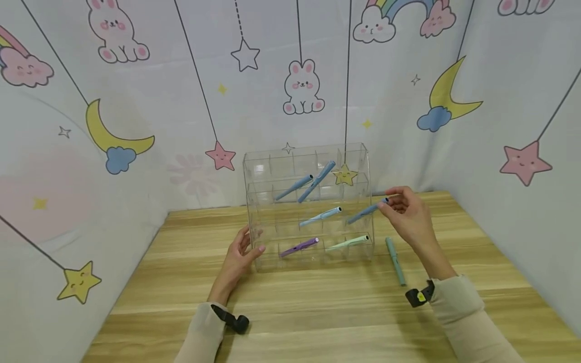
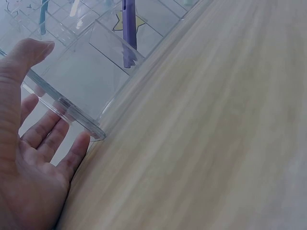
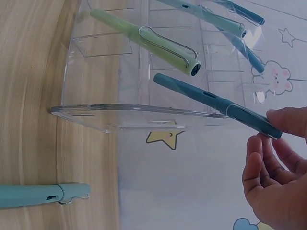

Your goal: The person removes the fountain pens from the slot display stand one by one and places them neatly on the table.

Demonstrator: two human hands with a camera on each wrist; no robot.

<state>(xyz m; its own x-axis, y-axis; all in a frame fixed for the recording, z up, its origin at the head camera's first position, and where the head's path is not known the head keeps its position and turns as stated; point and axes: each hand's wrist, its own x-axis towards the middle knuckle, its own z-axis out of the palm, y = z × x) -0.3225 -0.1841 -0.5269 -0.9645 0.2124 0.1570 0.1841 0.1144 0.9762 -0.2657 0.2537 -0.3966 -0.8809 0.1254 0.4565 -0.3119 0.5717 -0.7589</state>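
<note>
Two bare hands work at a clear acrylic pen rack (image 1: 308, 206) standing on a wooden table (image 1: 317, 312). The right hand (image 1: 410, 217) pinches the cap end of a blue pen (image 1: 366, 212) between thumb and fingertips, its other end angled down into a compartment on the rack's right side, in the middle tier (the right wrist view shows the barrel already inside the open front). The left hand (image 1: 238, 257) rests against the rack's lower left corner, fingers straight behind the side wall and thumb laid along the front edge, its grip spread rather than curled. In the bottom tier lie a purple pen (image 1: 298, 247) and a light green pen (image 1: 347, 243); a pale blue one (image 1: 320, 216) sits in the middle tier and two blue pens (image 1: 306, 184) higher up. A teal pen (image 1: 395, 260) lies on the table just right of the rack, below the right hand.
</note>
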